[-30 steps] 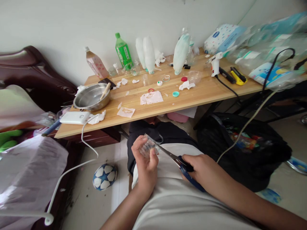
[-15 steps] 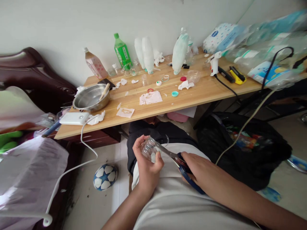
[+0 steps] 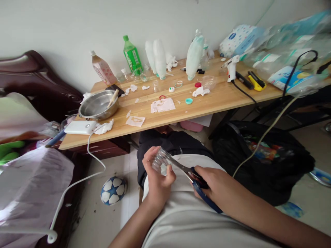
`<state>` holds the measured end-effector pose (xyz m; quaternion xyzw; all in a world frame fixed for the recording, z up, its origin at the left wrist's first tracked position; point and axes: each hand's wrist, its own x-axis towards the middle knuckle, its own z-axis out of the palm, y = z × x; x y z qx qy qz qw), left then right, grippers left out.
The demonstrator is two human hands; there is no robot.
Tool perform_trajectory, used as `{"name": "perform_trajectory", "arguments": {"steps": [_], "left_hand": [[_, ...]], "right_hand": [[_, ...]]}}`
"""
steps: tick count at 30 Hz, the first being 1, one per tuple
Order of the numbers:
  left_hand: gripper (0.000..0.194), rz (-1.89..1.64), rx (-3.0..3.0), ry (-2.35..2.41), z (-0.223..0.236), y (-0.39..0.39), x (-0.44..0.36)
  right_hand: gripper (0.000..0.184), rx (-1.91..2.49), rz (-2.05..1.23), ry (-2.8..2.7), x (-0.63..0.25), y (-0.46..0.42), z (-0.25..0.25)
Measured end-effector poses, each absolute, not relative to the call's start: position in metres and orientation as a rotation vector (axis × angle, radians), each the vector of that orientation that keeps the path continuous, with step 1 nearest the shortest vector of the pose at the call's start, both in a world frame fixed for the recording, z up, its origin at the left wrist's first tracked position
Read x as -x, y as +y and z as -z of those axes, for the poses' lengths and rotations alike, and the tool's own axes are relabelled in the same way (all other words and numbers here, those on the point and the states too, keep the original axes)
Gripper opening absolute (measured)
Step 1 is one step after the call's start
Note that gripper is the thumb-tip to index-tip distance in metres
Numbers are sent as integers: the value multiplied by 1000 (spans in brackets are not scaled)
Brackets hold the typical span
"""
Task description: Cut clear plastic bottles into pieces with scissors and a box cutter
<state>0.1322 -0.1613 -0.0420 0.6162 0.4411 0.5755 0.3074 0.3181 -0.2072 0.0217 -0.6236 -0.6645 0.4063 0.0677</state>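
Low over my lap, my left hand [image 3: 158, 179] is wrapped round a clear, ribbed piece of plastic bottle [image 3: 161, 160]. My right hand [image 3: 216, 181] grips scissors [image 3: 184, 168] with dark blue handles. Their blades reach left to the rim of the plastic piece and look parted. A thin curled strip of clear plastic [image 3: 180, 150] sticks up near the blades. Part of the bottle piece is hidden by my left fingers and thumb.
On the wooden table [image 3: 144, 110] stand a steel bowl [image 3: 97, 103], a green bottle [image 3: 132, 57], paper-covered bottles [image 3: 159, 60] and a glue gun [image 3: 232, 69]. A black bag [image 3: 248, 182] lies right, a ball [image 3: 113, 190] left on the floor.
The scissors and my right hand have shifted slightly, with the handles a little more apart. My left hand keeps its hold on the bottle piece. The table things stay put.
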Motion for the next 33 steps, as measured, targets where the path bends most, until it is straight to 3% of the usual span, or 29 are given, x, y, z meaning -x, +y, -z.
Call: {"name": "perform_trajectory", "arguments": {"steps": [33], "left_hand": [[47,-1571,-1554,1061,40,-165,-134]], "right_hand": [[3,1989,-1111,-2070,-312,-206,-17]]}}
